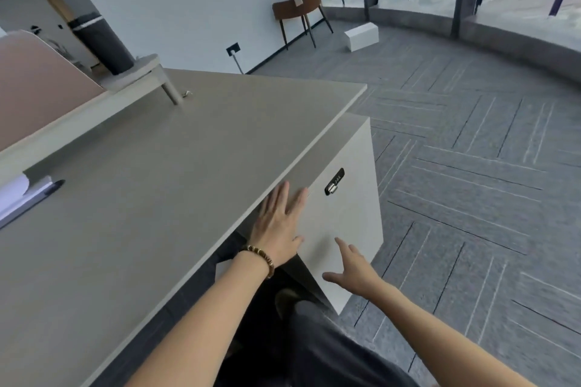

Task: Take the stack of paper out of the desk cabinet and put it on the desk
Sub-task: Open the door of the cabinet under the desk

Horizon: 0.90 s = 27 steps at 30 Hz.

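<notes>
A white desk cabinet (352, 223) stands under the right end of the grey desk (176, 173). Its door carries a black combination lock (334, 181) near the top. My left hand (279, 223), with a bead bracelet on the wrist, lies flat and spread against the door's upper left part, just below the desk edge. My right hand (352, 270) hovers lower on the door, fingers apart, holding nothing. No gap shows at the door from here. The stack of paper is not visible.
White papers and a black pen (28, 195) lie at the desk's left edge. A raised shelf with a dark cylinder (103, 44) stands at the back. A brown chair (301, 0) and a white box (361, 36) sit on the carpet beyond. My legs are under the desk.
</notes>
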Available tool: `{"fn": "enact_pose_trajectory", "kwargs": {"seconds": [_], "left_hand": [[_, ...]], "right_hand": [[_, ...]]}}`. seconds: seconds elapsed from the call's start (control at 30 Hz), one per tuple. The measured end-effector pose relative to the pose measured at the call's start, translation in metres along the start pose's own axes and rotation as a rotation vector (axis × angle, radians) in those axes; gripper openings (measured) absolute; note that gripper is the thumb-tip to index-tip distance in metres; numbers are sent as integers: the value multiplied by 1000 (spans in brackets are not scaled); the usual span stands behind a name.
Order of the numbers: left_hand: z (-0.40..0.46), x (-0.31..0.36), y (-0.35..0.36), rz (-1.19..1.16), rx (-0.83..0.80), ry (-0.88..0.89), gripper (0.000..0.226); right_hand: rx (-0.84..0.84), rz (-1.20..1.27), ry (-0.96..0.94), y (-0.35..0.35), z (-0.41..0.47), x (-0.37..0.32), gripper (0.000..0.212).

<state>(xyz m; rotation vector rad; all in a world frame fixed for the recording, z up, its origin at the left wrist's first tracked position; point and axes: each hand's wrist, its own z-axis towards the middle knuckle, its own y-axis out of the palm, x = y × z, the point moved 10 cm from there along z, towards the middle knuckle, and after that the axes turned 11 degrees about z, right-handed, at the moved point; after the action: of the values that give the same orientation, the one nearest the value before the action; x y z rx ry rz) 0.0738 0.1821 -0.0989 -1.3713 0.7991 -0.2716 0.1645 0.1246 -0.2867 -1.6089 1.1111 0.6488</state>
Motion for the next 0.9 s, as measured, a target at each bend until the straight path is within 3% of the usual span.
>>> {"fn": "enact_pose_trajectory", "kwargs": {"seconds": [0.2,0.33,0.5,0.67,0.9], "left_hand": [[8,4,9,80,97,78,114],[9,4,10,98,127,72,114],[10,5,13,81,111,66,109],[10,5,11,96,104,54,110],[7,7,9,101,46,45,111]], "right_hand": [[81,200,-9,27,19,-1,125],[264,213,-1,25,27,-5,134],[329,145,-45,27,35,-13,142],[404,67,-30,23,35,-19,138],[349,20,-68,14,22,-12,138]]}}
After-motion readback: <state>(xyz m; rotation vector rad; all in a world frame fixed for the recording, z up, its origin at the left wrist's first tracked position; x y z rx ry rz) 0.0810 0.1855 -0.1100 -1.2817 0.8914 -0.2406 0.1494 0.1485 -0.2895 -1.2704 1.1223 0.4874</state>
